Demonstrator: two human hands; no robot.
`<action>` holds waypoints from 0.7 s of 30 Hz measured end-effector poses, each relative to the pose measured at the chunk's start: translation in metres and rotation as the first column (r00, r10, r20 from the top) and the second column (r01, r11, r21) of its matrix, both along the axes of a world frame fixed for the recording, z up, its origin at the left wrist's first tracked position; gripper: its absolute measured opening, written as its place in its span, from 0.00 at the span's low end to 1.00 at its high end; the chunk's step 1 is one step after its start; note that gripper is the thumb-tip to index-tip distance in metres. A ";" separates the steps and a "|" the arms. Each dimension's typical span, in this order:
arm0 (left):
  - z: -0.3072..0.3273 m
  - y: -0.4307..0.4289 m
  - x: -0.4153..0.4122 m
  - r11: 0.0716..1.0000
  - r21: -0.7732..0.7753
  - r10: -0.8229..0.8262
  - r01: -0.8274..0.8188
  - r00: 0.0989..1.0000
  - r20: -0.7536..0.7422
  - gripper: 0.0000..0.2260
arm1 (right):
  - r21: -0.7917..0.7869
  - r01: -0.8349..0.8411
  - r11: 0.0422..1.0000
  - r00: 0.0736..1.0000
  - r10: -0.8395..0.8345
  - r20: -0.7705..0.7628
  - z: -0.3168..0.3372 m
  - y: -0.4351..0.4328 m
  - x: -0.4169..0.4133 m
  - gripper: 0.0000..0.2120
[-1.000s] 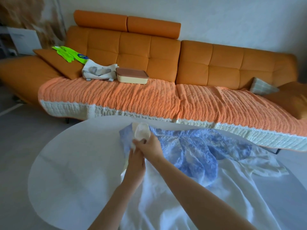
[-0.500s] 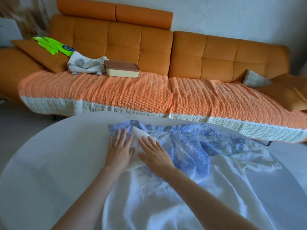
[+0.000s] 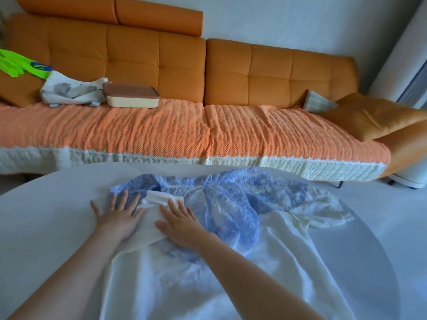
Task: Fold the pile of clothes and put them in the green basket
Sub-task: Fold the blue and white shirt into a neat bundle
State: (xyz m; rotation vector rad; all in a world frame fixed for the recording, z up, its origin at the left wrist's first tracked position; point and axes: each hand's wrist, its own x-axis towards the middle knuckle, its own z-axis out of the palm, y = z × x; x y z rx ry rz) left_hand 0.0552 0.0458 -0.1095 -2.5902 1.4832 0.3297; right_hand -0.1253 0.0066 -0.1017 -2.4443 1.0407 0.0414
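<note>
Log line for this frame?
step: flattening fold | left hand: open, pressing white fabric garment | right hand: open, pressing it over blue floral fabric garment | surface: round white table

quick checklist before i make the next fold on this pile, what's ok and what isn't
1. Both hands flat on the cloth: ok. The left hand and right hand press down with straight fingers.
2. White fold pinned down: ok. It lies under both hands on top of the blue garment.
3. Blue garment smoothed: not ok. It is bunched and crumpled.
4. White garment laid flat: not ok. It is wrinkled, and its far right part is rumpled.
5. Room on the table: ok. There is bare surface to the left of the hands.
6. Green basket within reach: cannot tell. It is not in view.
</note>
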 end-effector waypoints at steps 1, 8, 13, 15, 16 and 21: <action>0.009 -0.003 -0.007 1.000 0.018 -0.004 0.002 0.997 0.073 0.24 | 0.038 0.025 0.999 0.998 -0.028 0.062 0.007 -0.002 -0.007 0.27; 0.045 -0.036 -0.152 0.851 -0.331 -0.438 0.408 0.899 -0.018 0.21 | -0.003 0.358 0.934 0.930 -0.356 0.092 0.029 -0.040 -0.143 0.22; 0.037 -0.060 -0.259 0.755 -0.334 -0.622 0.564 0.778 -0.093 0.22 | -0.104 0.498 0.861 0.866 -0.500 0.001 0.014 -0.046 -0.242 0.22; 0.022 -0.059 -0.278 0.778 -0.230 -0.618 0.584 0.779 -0.112 0.23 | -0.113 0.474 0.873 0.876 -0.481 -0.042 0.004 -0.044 -0.262 0.23; 0.014 -0.055 -0.283 0.787 -0.191 -0.612 0.586 0.782 -0.123 0.23 | -0.102 0.456 0.884 0.888 -0.459 -0.017 -0.001 -0.044 -0.266 0.23; 0.008 -0.061 -0.289 0.814 -0.148 -0.575 0.562 0.816 -0.059 0.23 | 0.235 0.676 0.698 0.526 -0.681 0.511 0.002 -0.060 -0.287 0.14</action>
